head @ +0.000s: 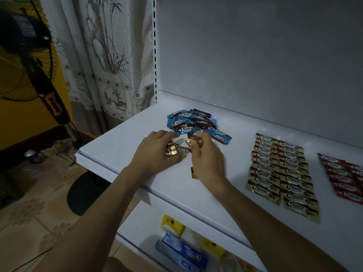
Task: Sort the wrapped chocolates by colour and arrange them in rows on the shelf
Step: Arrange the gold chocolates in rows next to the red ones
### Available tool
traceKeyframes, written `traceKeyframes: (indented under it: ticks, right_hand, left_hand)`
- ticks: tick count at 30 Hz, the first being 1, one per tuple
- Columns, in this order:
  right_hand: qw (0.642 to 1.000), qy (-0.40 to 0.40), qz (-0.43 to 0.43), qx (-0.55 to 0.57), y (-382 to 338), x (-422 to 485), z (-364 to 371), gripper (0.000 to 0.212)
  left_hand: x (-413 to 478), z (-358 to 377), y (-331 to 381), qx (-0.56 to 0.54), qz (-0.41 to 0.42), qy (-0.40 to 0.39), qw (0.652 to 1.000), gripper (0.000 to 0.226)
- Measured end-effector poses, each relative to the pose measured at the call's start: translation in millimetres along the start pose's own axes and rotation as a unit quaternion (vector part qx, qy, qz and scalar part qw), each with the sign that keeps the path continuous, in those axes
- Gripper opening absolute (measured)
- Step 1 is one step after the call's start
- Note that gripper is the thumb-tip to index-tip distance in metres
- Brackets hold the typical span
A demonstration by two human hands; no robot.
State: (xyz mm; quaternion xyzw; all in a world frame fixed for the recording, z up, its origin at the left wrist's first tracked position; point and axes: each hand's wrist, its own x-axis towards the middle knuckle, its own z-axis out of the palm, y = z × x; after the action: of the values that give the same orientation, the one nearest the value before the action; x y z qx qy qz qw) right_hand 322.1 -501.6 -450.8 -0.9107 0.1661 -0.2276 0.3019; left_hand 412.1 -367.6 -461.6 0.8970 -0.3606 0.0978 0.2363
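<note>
Left hand point(157, 154) and right hand point(207, 160) each clutch gold chocolates point(171, 151), blue pile point(194, 122) just beyond them; best, I'd say, to lay these flat and square beside the gold rows point(280, 173) to their right.

I located the unsorted chocolate pile point(194, 122) at rear centre of the shelf point(117, 146). The left hand point(157, 154) and right hand point(209, 161) sat just before it, each gripping loose chocolates point(171, 151). Rightward lay a two-column chocolate block point(282, 173); a second block point(345, 177) lay beyond it.
</note>
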Motion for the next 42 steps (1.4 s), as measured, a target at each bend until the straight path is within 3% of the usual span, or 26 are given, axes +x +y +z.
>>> traceKeyframes:
  ticks: [5,18,24,33,37,42]
  right_hand:
    - [0.999,0.012,0.015,0.038,3,2,2,0.023]
    - [1.000,0.017,0.008,-0.016,8,4,8,0.019]
    - [1.000,0.016,0.000,-0.023,11,3,11,0.022]
    - [0.999,0.024,0.003,-0.024,13,5,12,0.013]
    - [0.997,0.059,0.004,-0.047,13,4,8,0.022]
    - [0.994,0.105,-0.037,-0.022,8,2,6,0.023]
  left_hand:
    - [1,2,-3,0.003,0.003,0.031,1.000,0.030]
    - [6,-8,0,-0.152,-0.135,0.126,0.971,0.020]
    - [4,-9,-5,-0.290,-0.210,0.189,0.914,0.016]
    - [3,-13,-2,-0.322,-0.221,0.227,0.892,0.012]
    - [-1,-18,1,-0.378,-0.237,0.277,0.851,0.013]
    - [-1,-30,33,-0.469,-0.231,0.280,0.805,0.012]
